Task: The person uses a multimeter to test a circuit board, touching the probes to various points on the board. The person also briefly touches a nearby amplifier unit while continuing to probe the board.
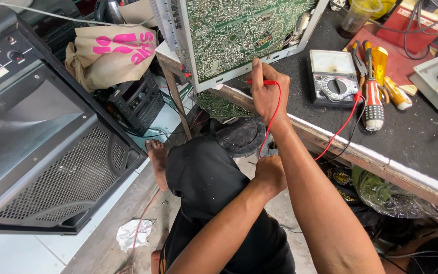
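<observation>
My right hand [268,95] is up at the bench edge, fingers curled and pressed together around the red test probe [262,81], thumb on top. The probe lies roughly level, its tip pointing left toward the lower edge of the green circuit board [239,30]; I cannot tell whether the tip touches the board. The board stands nearly upright in a pale frame [259,65] on the front of the workbench [411,137].

The probe's red lead [275,119] runs from my fist down across the wrist to my left hand [269,172], which sits lower, over my knee. It is seen from the back, fingers folded under; it looks closed near the lead, but what it pinches is hidden.

A second red run of wire [339,129] climbs from below the bench edge to the analogue multimeter [333,77], which lies flat on the dark bench top just right of the board. Beside the meter: pliers with red-and-yellow handles [372,96] and a yellow-handled screwdriver [392,91].

Farther out: a smaller green board [219,105] under the bench edge, my bare foot [157,161] on the floor, a large black speaker cabinet with mesh grille [51,167] at left, a cloth bag with pink print [110,53] behind it, and crumpled white paper [134,234] on the floor.
</observation>
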